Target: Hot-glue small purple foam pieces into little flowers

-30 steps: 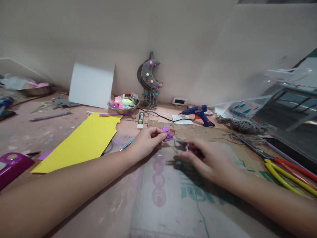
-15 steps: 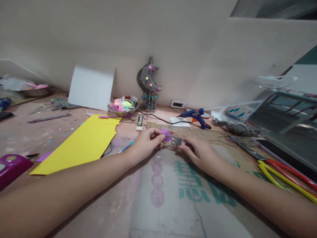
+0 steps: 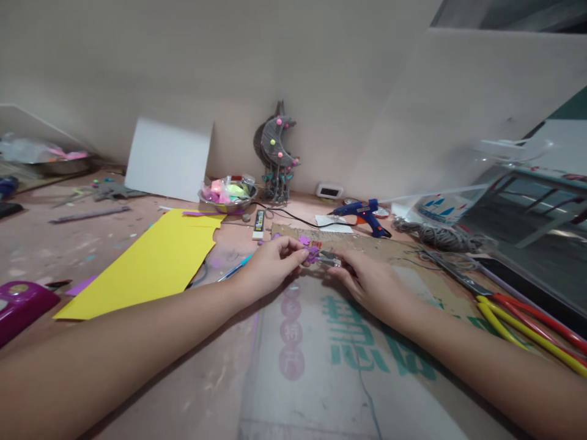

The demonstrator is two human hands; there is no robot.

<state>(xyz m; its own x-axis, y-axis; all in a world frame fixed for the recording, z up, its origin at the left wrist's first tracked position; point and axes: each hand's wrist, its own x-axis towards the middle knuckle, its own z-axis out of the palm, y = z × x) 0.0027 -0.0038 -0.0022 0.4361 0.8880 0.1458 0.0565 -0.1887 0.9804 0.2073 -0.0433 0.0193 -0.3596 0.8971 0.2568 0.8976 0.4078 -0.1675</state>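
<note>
My left hand (image 3: 270, 264) pinches a small purple paper flower (image 3: 312, 252) just above the flattened cardboard sheet (image 3: 330, 360) on the table. My right hand (image 3: 369, 282) holds a small silvery metal piece (image 3: 329, 259) with its fingertips, and that piece touches the flower's right side. Both forearms reach in from the bottom corners of the view. What the metal piece is cannot be made out.
A yellow paper sheet (image 3: 160, 260) lies left of my hands. Behind are a bowl of coloured bits (image 3: 228, 194), a grey crescent moon ornament (image 3: 277, 153), a blue glue gun (image 3: 362, 214), twine (image 3: 435, 235), a white board (image 3: 167, 159). Yellow and red cutters (image 3: 527, 321) lie at right, a purple tool (image 3: 21, 302) at left.
My right hand has moved up and left with the metal piece, from apart to touching the purple flower. The left hand has stayed nearly still.
</note>
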